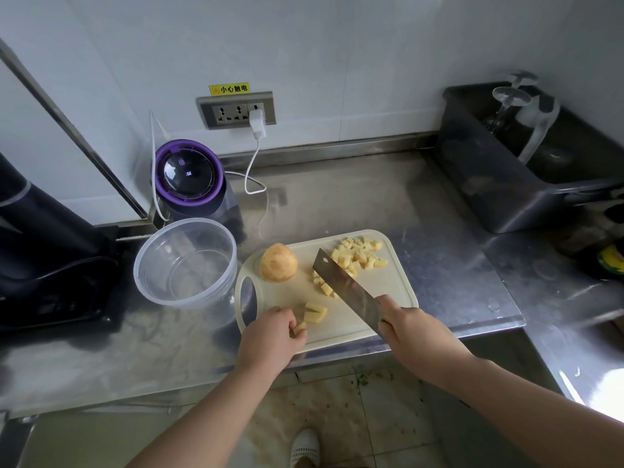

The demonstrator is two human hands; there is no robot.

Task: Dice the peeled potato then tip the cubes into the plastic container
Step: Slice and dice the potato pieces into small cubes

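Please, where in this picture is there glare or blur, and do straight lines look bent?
Head view: strong white glare on the steel counter at lower right; the glasses in the dark tub look smeared; the wide lens bends the counter edge; potato cubes and knife are fairly sharp.

Shiny steel counter (pixel 388 204). Round purple-topped machine (pixel 189 173) at back by wall. White plug (pixel 257 125) in grey wall socket (pixel 236 110), white cord (pixel 251 170) hanging down. Yellow sticker (pixel 229 89) above socket. Dark tub (pixel 489 184) at right, glass (pixel 508 103) inside. Big black machine (pixel 44 251) at left. White shoe (pixel 305 445) on tiled floor (pixel 354 417).
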